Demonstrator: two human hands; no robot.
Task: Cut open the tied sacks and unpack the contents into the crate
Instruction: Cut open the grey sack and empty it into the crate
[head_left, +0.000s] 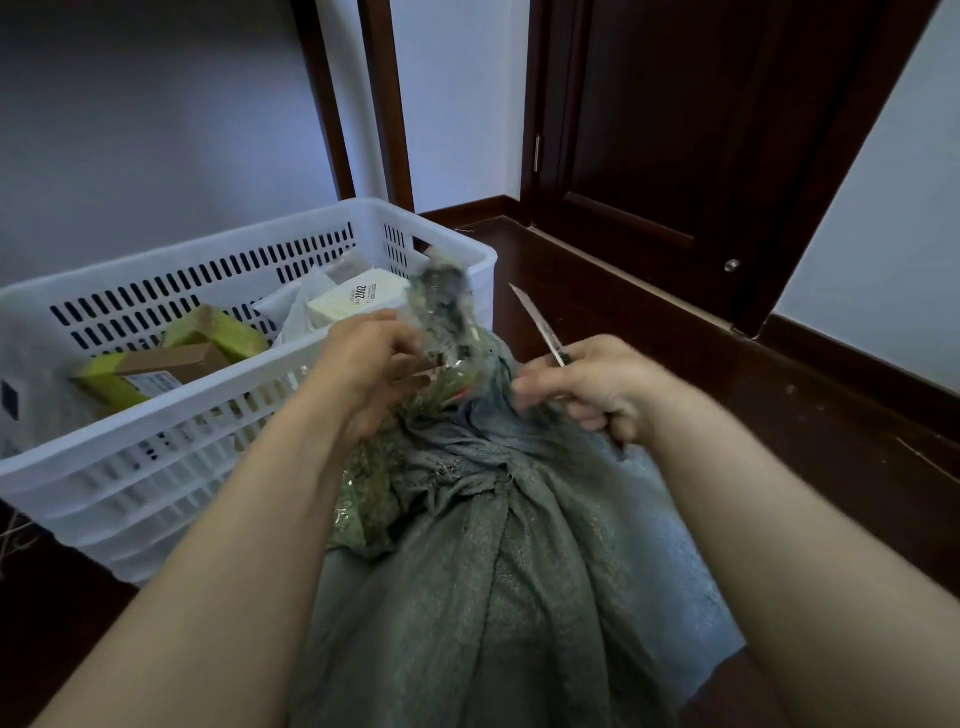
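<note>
Left hand (371, 364) gripping blurred, perhaps plastic packet (447, 306), right hand (597, 384) holding knife (535, 322)

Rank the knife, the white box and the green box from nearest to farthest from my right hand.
1. Knife: held in the right hand.
2. White box: in the crate, right end.
3. Green box: crate's left part, farthest.

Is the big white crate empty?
No, the white crate has things lying in it, among them a white box, a green carton and a brown box.
</note>
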